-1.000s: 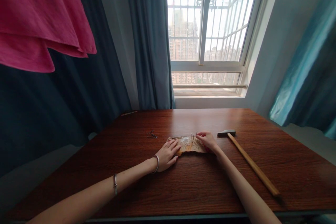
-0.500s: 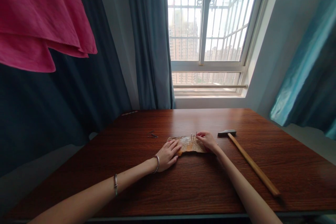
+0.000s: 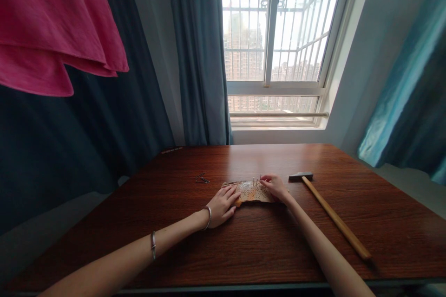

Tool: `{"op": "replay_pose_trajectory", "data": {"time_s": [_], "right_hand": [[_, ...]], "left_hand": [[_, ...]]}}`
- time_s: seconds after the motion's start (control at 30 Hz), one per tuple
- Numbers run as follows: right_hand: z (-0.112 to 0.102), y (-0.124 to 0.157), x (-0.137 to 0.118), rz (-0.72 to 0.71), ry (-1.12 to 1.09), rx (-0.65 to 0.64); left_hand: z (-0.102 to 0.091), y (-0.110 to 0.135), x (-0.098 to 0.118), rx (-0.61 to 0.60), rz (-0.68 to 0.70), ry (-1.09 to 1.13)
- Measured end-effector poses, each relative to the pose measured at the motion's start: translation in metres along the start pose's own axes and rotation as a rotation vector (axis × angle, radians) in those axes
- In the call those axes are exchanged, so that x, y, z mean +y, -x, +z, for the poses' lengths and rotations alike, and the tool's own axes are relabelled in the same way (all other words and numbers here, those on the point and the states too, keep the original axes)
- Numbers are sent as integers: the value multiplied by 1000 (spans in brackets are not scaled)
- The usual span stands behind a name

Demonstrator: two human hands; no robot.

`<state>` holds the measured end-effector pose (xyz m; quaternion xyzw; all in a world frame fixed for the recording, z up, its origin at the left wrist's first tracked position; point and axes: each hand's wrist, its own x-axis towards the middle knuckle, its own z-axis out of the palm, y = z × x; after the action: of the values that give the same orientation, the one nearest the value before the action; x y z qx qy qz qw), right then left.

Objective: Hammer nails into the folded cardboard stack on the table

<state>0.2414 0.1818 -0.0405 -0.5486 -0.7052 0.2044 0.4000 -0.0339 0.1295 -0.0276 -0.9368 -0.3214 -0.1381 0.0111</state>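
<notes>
A rough-edged piece of wood (image 3: 253, 192), pale and dotted with many small dark holes, lies flat on the table. My left hand (image 3: 225, 204) rests on its left end with the fingers stretched out over it. At the right end, my right hand (image 3: 275, 185) pinches a nail (image 3: 261, 177) that stands upright on the wood. Two more nails (image 3: 255, 181) stand upright just left of those fingertips, apart from the hand. Whether the pinched nail's tip is sunk into the wood cannot be seen.
A hammer (image 3: 336, 218) with a wooden handle lies to the right of my right hand. Several loose nails (image 3: 202, 178) lie to the left behind my left hand. All rest on a brown wooden table (image 3: 195, 260). A pink cloth (image 3: 59, 23) hangs at upper left.
</notes>
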Motion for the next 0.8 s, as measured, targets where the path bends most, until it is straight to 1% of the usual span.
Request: {"op": "replay_pose_trajectory", "data": {"time_s": [0.13, 0.5, 0.8], "right_hand": [[-1, 0, -2, -12, 14, -9], [0, 1, -3, -43, 33, -4], [4, 4, 2, -83, 6, 27]], "left_hand": [[-1, 0, 1, -7, -8, -6], [-12, 1, 8, -9, -9, 16], [-6, 0, 5, 13, -1, 20]]}}
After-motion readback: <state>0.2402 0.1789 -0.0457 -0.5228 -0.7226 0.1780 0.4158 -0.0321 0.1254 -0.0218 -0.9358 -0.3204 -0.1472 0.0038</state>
